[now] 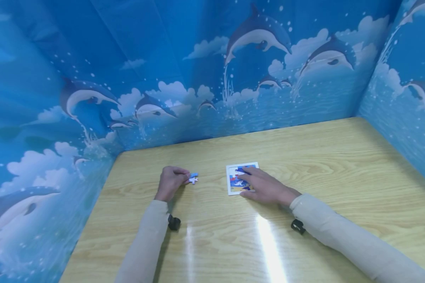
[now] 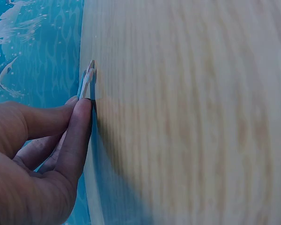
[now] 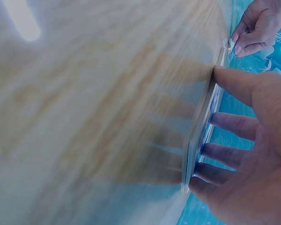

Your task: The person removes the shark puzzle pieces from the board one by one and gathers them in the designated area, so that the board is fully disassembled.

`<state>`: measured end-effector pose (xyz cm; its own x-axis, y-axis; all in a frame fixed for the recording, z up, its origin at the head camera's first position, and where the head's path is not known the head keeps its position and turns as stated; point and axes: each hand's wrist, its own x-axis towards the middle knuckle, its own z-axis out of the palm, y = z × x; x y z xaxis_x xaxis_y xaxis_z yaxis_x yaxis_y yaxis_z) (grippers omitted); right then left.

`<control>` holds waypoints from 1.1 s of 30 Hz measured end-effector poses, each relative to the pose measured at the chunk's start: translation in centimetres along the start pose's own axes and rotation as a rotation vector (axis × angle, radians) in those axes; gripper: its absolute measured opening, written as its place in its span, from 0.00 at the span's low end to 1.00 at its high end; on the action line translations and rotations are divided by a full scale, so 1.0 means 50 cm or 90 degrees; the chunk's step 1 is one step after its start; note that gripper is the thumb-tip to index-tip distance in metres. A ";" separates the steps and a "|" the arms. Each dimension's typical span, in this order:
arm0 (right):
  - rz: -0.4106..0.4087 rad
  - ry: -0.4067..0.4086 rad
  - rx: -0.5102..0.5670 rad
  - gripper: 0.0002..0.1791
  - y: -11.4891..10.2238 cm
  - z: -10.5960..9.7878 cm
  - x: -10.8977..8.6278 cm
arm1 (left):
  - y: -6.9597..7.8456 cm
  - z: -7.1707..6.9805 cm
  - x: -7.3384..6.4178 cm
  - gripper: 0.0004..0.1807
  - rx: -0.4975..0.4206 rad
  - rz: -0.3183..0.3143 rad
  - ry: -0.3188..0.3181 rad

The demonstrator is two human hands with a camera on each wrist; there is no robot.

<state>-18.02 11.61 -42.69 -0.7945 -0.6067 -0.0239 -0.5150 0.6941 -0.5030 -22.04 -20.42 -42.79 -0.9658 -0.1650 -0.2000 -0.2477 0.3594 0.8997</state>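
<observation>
My left hand [image 1: 171, 182] pinches a blue and white jigsaw puzzle piece [image 1: 193, 179] between thumb and fingers, to the left of the puzzle. In the left wrist view the puzzle piece [image 2: 86, 80] appears edge-on at the fingertips. A white-framed jigsaw puzzle [image 1: 233, 188] with a colourful picture lies flat on the table. Over its right part rests my right hand [image 1: 265, 186], fingers spread and fairly straight, hiding some of the picture. The right wrist view has the thumb touching the edge of the puzzle frame [image 3: 191, 150] and the other fingers on its face.
The wood-grain table [image 1: 326, 165] runs back to a blue curtain [image 1: 198, 70] printed with dolphins, which also closes off the left and right sides. Bright light reflections lie on the near tabletop. Each wrist carries a small black camera [image 1: 174, 223].
</observation>
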 end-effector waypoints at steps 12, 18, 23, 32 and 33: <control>-0.007 -0.001 -0.002 0.34 0.003 0.001 0.001 | 0.001 -0.003 0.002 0.07 0.057 -0.007 0.011; -0.003 -0.003 0.000 0.34 0.005 0.002 0.002 | 0.000 -0.005 0.003 0.07 0.078 -0.009 0.011; 0.004 -0.007 0.000 0.34 0.003 0.002 0.004 | 0.000 -0.007 0.001 0.06 0.100 -0.001 0.009; 0.010 -0.005 0.003 0.34 -0.001 0.001 0.003 | -0.003 -0.010 0.000 0.06 0.126 0.012 0.009; 0.009 -0.005 0.002 0.34 -0.001 0.000 0.002 | -0.004 -0.011 0.001 0.06 0.125 0.013 0.010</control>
<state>-18.10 11.51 -42.70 -0.7994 -0.5996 -0.0379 -0.5022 0.7015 -0.5057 -22.01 -20.99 -42.78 -0.9698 -0.1694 -0.1755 -0.2400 0.5344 0.8104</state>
